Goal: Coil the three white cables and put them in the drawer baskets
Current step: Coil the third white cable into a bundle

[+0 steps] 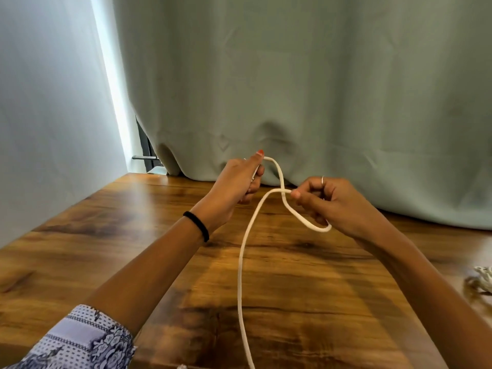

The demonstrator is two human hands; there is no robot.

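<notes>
Two hands start a loop in a white cable.

The left hand [237,182] grips one end of the white cable [241,262], and the right hand [327,203] pinches the loop, both above the far edge of the table [80,235]. The rest hangs down toward the near edge. It looks soft, light and bendy, so hold it at the loop.

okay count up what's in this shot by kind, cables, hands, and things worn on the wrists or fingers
White cables: 2, one held in both hands, one bundle at the right edge
Hands: 2, left hand, right hand
Black wristband: 1
Ring: 1
Total: 6
</notes>
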